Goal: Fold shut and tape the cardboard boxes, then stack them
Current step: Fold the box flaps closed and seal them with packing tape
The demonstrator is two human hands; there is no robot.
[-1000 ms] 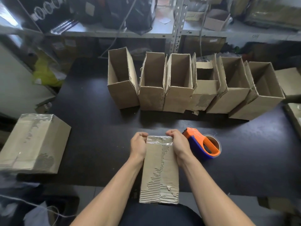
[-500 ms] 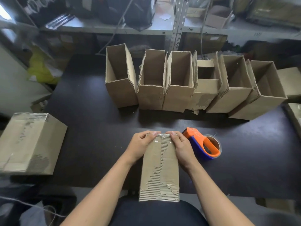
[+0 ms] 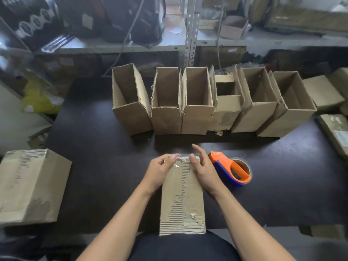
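I have the narrow cardboard box (image 3: 182, 194) lying flat on the tabletop (image 3: 98, 162) between my two forearms, its near end hanging over the edge toward me. My left hand (image 3: 160, 171) lies on the far left corner, fingers laid nearly straight over the clear tape (image 3: 178, 160) there. My right hand (image 3: 202, 169) rests along the right edge, fingers extended and loose, thumb down on the tape; neither hand grips anything. I judge this to be the smoothing step: the strip across the far end is being pressed down. The tape dispenser (image 3: 230, 170) sits just to the right of my right hand. Beyond both hands stands a row of open boxes (image 3: 195, 102). Well off to the left of my left hand lies a sealed box (image 3: 32, 185). Next, I'd lift this one over and stack it there.
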